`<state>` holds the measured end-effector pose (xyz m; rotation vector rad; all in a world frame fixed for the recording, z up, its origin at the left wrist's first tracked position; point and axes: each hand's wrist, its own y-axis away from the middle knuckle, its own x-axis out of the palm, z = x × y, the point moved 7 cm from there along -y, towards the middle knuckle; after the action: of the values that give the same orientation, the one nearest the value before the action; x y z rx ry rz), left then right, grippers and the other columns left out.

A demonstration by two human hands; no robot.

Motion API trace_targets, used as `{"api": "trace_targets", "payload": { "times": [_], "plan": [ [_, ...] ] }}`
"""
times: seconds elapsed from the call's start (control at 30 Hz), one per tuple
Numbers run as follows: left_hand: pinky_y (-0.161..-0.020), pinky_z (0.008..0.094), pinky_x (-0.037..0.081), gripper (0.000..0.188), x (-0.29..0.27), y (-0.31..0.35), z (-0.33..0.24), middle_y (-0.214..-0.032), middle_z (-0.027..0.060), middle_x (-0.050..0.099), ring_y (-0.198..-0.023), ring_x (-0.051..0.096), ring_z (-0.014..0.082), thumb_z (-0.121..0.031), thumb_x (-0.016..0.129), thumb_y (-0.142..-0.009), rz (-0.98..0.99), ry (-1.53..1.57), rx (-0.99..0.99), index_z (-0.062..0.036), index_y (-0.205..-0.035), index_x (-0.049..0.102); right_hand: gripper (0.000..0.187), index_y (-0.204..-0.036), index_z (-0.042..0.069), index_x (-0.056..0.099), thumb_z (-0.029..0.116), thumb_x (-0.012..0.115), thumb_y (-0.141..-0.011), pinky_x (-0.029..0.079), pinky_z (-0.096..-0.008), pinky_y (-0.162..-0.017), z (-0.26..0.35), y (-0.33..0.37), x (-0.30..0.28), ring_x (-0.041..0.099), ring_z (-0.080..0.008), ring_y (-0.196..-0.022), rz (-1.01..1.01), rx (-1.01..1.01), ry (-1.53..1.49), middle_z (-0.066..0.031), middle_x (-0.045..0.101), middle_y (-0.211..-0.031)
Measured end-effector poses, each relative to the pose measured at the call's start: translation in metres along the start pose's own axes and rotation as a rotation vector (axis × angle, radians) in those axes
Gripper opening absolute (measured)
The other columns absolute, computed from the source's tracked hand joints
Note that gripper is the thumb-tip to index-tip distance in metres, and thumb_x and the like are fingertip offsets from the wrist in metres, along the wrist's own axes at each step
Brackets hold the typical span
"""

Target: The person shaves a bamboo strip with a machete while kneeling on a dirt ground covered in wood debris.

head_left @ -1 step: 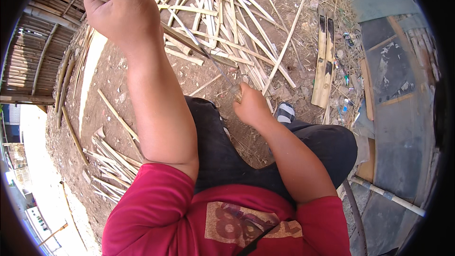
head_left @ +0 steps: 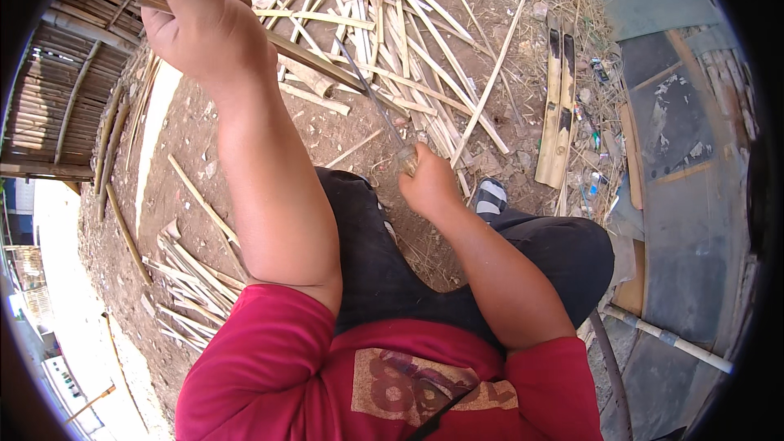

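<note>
My left hand [head_left: 204, 24] is raised at the upper left, closed around a long bamboo strip [head_left: 314, 60]. The strip comes out behind my wrist and slants down to the right, its end above the ground. My right hand [head_left: 430, 182] sits lower, in front of my knees, wrapped round the pale handle of a knife [head_left: 379, 104]. Its thin dark blade points up and left and crosses the strip near its right end. Whether blade and strip touch, I cannot tell.
Beyond my hands lies a loose pile of split bamboo strips [head_left: 400, 24]. Two wide blackened bamboo pieces [head_left: 555, 114] lie at the right, beside dark sheet panels [head_left: 686, 220]. More strips [head_left: 188, 294] lie at the lower left. A bamboo slat wall [head_left: 65, 90] stands at the upper left.
The knife blade has swung a little to the right and upward. My left hand has turned slightly, and the bamboo strip in it has shifted.
</note>
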<state>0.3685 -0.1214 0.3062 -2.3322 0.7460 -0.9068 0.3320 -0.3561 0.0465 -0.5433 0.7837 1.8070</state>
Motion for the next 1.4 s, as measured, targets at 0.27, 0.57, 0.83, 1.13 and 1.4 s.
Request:
{"api": "trace_targets", "payload": {
  "times": [0.27, 0.57, 0.83, 1.13, 1.4],
  "plan": [
    [-0.05, 0.0286, 0.027, 0.044, 0.001, 0.002, -0.008, -0.052, -0.0022, 0.033, -0.048, 0.03, 0.0095, -0.037, 0.061, -0.1, 0.028, -0.014, -0.003, -0.0138, -0.072, 0.038, 0.047, -0.121, -0.008, 0.059, 0.018, 0.071, -0.084, 0.052, -0.0441, -0.066, 0.046, 0.007, -0.064, 0.068, -0.0377, -0.067, -0.356, -0.219, -0.411, -0.0225, 0.066, -0.07],
    [-0.049, 0.0277, 0.024, 0.05, 0.009, 0.004, -0.013, -0.052, -0.0019, 0.033, -0.049, 0.031, 0.0098, -0.039, 0.061, -0.1, 0.018, 0.015, -0.027, -0.0157, -0.064, 0.035, 0.044, -0.121, -0.003, 0.061, 0.018, 0.072, -0.083, 0.055, -0.0486, -0.076, 0.005, -0.004, -0.005, 0.072, -0.0415, -0.083, -0.033, -0.001, -0.032, -0.0252, 0.07, -0.082],
    [-0.048, 0.0279, 0.023, 0.047, 0.002, 0.0, -0.011, -0.053, -0.0025, 0.034, -0.048, 0.03, 0.0095, -0.037, 0.062, -0.1, 0.018, -0.022, 0.013, -0.0153, -0.066, 0.037, 0.043, -0.122, -0.003, 0.06, 0.016, 0.071, -0.084, 0.052, -0.0482, -0.068, 0.054, 0.016, -0.057, 0.069, -0.0403, -0.074, -0.342, -0.246, -0.459, -0.0237, 0.067, -0.074],
    [-0.047, 0.0278, 0.022, 0.045, 0.005, 0.001, -0.007, -0.054, -0.0038, 0.034, -0.047, 0.028, 0.0082, -0.035, 0.063, -0.1, 0.028, 0.0, -0.016, -0.0154, -0.069, 0.037, 0.05, -0.127, -0.004, 0.061, 0.018, 0.069, -0.082, 0.055, -0.0469, -0.078, 0.014, -0.001, -0.025, 0.071, -0.0404, -0.088, 0.005, 0.045, -0.132, -0.0264, 0.07, -0.087],
    [-0.046, 0.0275, 0.022, 0.042, 0.008, 0.002, -0.009, -0.055, -0.0041, 0.035, -0.047, 0.028, 0.0074, -0.033, 0.064, -0.099, 0.038, -0.007, -0.007, -0.0146, -0.072, 0.039, 0.047, -0.124, -0.006, 0.058, 0.016, 0.07, -0.084, 0.054, -0.0507, -0.07, 0.021, 0.009, -0.026, 0.07, -0.043, -0.079, -0.268, -0.17, -0.15, -0.0267, 0.069, -0.082]
  ]
}}
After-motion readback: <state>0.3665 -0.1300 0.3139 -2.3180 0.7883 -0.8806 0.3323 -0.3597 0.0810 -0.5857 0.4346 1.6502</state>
